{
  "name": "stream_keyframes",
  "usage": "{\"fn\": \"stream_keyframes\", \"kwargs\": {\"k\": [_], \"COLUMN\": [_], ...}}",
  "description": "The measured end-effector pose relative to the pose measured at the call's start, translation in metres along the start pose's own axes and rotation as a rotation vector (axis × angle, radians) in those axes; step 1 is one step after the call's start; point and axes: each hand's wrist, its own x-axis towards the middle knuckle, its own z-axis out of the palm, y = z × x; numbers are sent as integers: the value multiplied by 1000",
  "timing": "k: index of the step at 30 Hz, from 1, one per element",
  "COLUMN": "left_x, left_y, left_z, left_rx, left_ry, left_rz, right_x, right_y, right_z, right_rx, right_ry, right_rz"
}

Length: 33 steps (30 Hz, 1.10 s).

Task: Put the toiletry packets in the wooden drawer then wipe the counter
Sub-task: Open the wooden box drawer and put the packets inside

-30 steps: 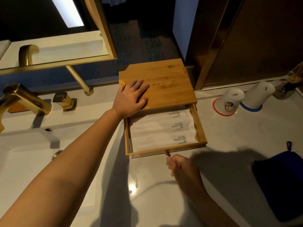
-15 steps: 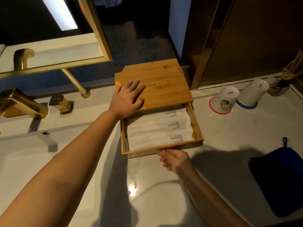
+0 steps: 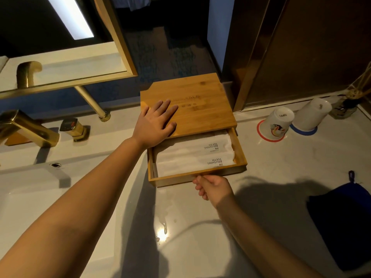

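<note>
Pushed further in, bamboo drawer (image 3: 240, 155) (white packets (image 3: 192, 157) inside) meets curled right hand (image 3: 213, 188); left hand (image 3: 154, 124) flat.

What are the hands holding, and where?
The right hand grips the shallow wooden drawer at its front edge. The left hand lies flat on the wooden box top, holding nothing.

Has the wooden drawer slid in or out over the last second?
Yes: the drawer has slid inward under the box top; two packets show now, not three.

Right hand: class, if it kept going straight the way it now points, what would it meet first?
The right hand points away from the person, at the drawer front, apparently already touching it. The drawer front comes first, then the packets inside.
</note>
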Motion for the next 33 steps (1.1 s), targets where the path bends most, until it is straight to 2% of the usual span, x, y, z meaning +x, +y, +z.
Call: {"fn": "stream_keyframes", "kwargs": {"k": [15,26,30,33], "left_x": [0,0,1,5], "left_y": [2,1,0,2], "left_z": [-3,0,-3,-10], "left_rx": [20,32,65,141], "left_ry": [-47,-60,-111,-216], "left_rz": [-16,-19,-12,-25], "right_x": [66,88,80,61], "right_y": [-71,-67,-77,-80], "right_z": [23,15,7,-7], "right_rx": [21,-116,-226,-434], "right_ry": [66,-42,-76,-72], "right_rz": [-132,-104,-69,-140]}}
